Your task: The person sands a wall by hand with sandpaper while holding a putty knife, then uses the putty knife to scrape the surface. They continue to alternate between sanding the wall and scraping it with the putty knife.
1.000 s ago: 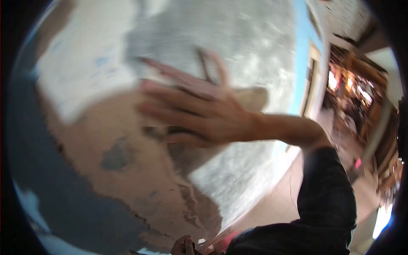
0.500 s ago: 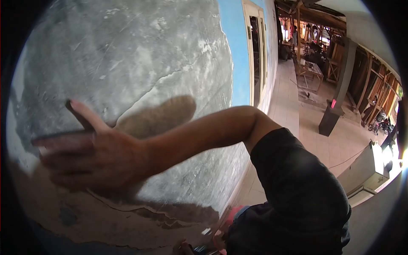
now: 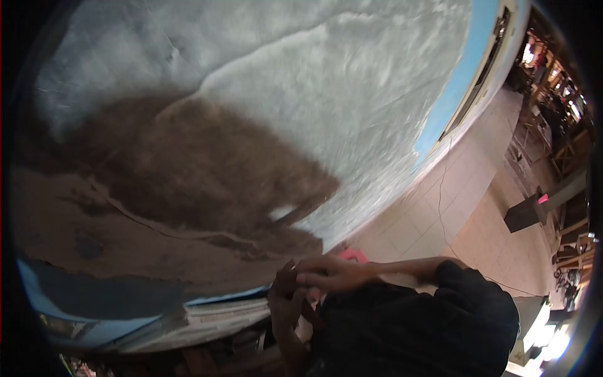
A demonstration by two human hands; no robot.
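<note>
Both hands meet at the bottom centre, in front of the lower wall. My right hand reaches in from the right with bent fingers against my left hand, which is raised from below with its fingers curled. Anything between them is too small and blurred to make out. Behind them rises a grey, rough-plastered wall with a long raised crack line. A dark shadow covers its lower left part, above a brownish, uneven strip.
Blue paint and a window frame border the plaster at the right. A tiled floor runs alongside, with a thin cable on it. Further right are a dark post base and timber structures. Something pink lies behind the hands.
My right hand has come away from the wall at the left, down to my left hand, which now shows more fully. The view has tilted and shifted, and the shadow looks larger.
</note>
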